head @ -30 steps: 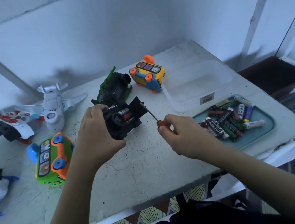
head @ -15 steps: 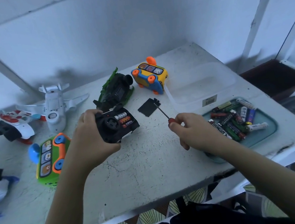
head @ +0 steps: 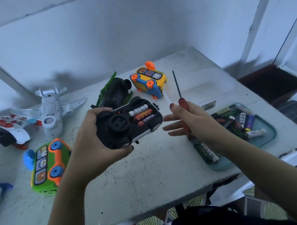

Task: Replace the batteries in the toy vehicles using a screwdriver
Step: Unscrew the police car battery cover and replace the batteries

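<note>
- Toy car (head: 127,128): black underside, white trim.
- Batteries (head: 141,114) inside it: white, orange.
- Screwdriver (head: 182,104): red handle, dark shaft.
- Toy bus (head: 47,165) near the table's left edge: green, orange wheels, blue hubs.
- Tray (head: 271,134) at the right edge: teal.
- Table (head: 151,171): white, dark-speckled.

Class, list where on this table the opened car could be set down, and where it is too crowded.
Free for the car: the bare table front between the green bus and the battery tray. Crowded: the back, with plane, yellow bus and clear box.
</note>
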